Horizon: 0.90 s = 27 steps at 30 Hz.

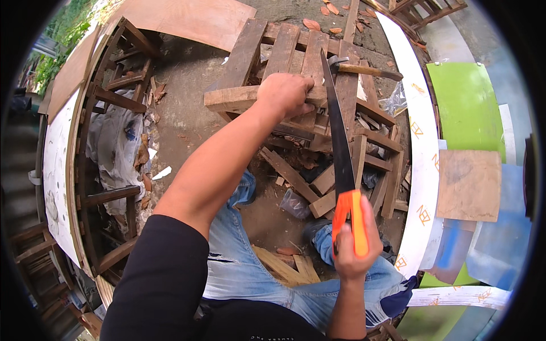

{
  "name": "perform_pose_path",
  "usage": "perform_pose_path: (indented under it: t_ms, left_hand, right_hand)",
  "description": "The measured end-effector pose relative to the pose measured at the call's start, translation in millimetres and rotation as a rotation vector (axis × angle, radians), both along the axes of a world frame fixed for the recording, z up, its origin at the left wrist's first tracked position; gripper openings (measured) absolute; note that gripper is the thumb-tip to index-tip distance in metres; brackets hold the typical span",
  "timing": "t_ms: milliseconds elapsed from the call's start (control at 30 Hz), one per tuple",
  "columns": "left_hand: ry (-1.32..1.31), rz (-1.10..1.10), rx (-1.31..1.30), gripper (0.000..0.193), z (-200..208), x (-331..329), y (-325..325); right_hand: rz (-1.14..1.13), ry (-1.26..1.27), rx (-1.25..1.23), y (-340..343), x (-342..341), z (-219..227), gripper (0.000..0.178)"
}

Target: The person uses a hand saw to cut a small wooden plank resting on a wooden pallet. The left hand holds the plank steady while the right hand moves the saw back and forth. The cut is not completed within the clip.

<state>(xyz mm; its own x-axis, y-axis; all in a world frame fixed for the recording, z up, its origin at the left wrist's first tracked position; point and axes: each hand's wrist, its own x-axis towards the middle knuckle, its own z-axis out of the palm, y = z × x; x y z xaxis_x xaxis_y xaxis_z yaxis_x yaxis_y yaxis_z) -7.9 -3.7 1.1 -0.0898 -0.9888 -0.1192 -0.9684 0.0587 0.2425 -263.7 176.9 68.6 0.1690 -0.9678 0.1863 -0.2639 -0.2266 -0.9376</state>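
My left hand [285, 95] is closed over a wooden beam [232, 99] that lies crosswise on a low slatted wooden bench [281, 48]. In my right hand [357, 250] is the orange and yellow handle of a handsaw [340, 136]. Its dark blade points away from me and passes by the beam's right end; whether the teeth touch the wood I cannot tell. A hammer [369, 70] with a wooden handle rests on the slats just right of the blade's tip.
Wood offcuts [290, 176] and a clear plastic cup [295, 203] lie on the ground below the bench. A wooden frame [116, 96] stands at left. To the right are a white board [420, 142], a green panel [466, 102] and a brown plywood square [470, 184].
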Motion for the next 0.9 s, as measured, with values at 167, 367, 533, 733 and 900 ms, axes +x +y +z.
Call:
perform_pose_path:
  t_ms: [167, 367, 533, 733, 900]
  left_hand:
    - [-0.001, 0.043, -0.045, 0.044, 1.0, 3.8, -5.3]
    - [-0.049, 0.062, -0.003, 0.047, 0.9, -6.4, 0.6]
    - [-0.079, 0.038, 0.028, 0.05, 6.2, -9.0, 4.2]
    - [-0.079, 0.031, -0.203, 0.042, -6.4, -12.0, 15.6]
    - [-0.087, 0.02, -0.292, 0.041, -15.4, -12.6, 23.2]
  right_hand:
    - [0.012, 0.036, -0.042, -65.4, 38.6, -32.2, 0.055]
    - [-0.004, 0.018, -0.022, -40.5, 35.8, -36.2, 0.057]
    - [-0.068, -0.14, 0.139, -28.9, 31.8, -34.1, 0.057]
    - [-0.071, -0.026, 0.184, -46.2, 44.1, 10.7, 0.054]
    - [-0.125, -0.17, 0.193, -32.2, 22.2, 69.7, 0.057]
